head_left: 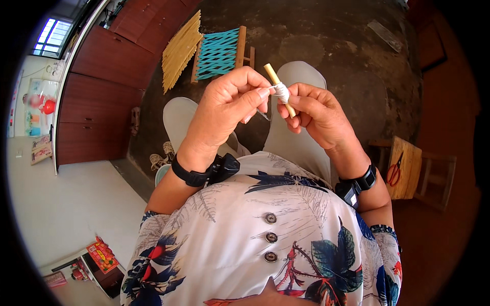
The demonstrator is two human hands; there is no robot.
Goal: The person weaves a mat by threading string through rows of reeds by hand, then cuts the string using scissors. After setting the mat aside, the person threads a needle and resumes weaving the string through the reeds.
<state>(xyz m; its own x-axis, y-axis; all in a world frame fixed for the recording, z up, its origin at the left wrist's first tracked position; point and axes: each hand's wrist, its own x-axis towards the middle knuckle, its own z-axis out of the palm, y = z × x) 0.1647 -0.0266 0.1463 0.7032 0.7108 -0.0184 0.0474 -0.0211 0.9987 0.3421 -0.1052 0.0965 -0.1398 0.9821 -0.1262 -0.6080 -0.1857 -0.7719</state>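
Observation:
A short, pale stick (272, 73) with white string (281, 93) wound thickly round its middle is held up over my lap, tilted with its top end to the left. My right hand (319, 107) grips the lower part of the stick and the winding between thumb and fingers. Thumb and forefinger of my left hand (232, 99) pinch the string just left of the winding. A loose bit of string hangs below the left fingers.
A low stool (218, 53) with a turquoise woven seat stands ahead, beside a bundle of pale sticks (181, 48). Red-handled scissors (394, 172) lie on a small wooden stool (408, 171) at right. Reddish-brown cabinets (99, 92) line the left.

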